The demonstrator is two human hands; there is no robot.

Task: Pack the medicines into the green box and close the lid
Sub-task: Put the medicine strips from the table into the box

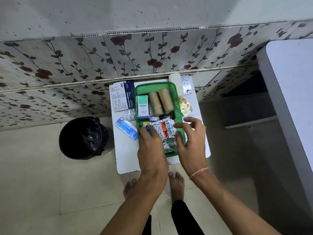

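From the head camera, the green box [176,92] sits open on a small white table [125,153], its long side running from 6 o'clock to 12 o'clock. Both hands are over the near end of the box, on a pile of shiny pill strips [165,133].

The left hand [150,146] lies flat with its fingers spread, pressing the pile down at the 9 o'clock side; its grip is loose, holding nothing. The right hand [191,141] curls over the 3 o'clock edge, thumb on the pile, fingers slack above the rim, also holding nothing.

Farther in, at 12 o'clock, lie two brown bandage rolls [160,102] and an Optibex carton [143,106].

Still outside: a blue pill strip [126,128] at 9 o'clock, closest to the left hand, and a yellow strip [185,106] at 2 o'clock, closest to the right hand.
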